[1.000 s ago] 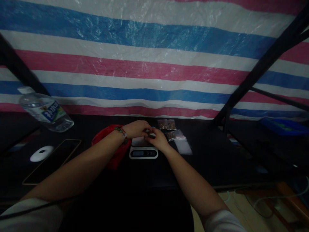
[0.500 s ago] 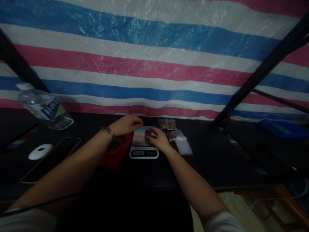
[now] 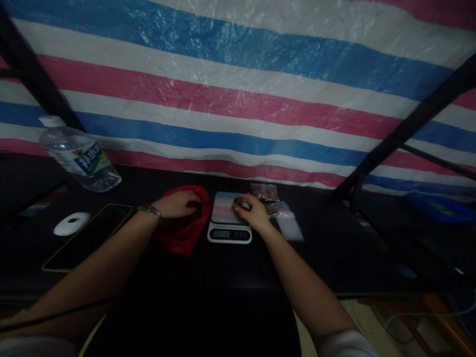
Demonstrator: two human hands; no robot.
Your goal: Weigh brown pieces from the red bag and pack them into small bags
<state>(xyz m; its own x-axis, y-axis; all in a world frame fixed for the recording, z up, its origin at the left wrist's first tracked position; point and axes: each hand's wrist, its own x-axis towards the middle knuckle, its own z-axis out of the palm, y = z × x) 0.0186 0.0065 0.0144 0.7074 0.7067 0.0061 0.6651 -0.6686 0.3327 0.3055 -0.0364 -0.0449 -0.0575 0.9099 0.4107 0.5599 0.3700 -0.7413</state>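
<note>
My left hand [image 3: 177,204], a braided bracelet at its wrist, is in the mouth of a red plastic bag [image 3: 186,240]. Its fingers curl together over dark loose contents in the bag; what they pinch is too dark to name. Over the right part of the plate of a white digital kitchen scale [image 3: 223,210], my right hand [image 3: 256,214] grips a small round cup [image 3: 240,203] with brown material in it. Whether the cup touches the plate I cannot tell. The scale's display is lit, its digits too small to read.
Small zip bags of brown material [image 3: 265,192] and blank plastic bags [image 3: 290,228] lie right of the scale. To the left are a phone [image 3: 91,238], a white oval object [image 3: 72,223] and a water bottle [image 3: 80,156]. A striped sheet [image 3: 238,114] hangs behind.
My left hand has moved left and down from beside the scale into the red bag. My right hand stays at the scale with the cup. The view has shifted slightly.
</note>
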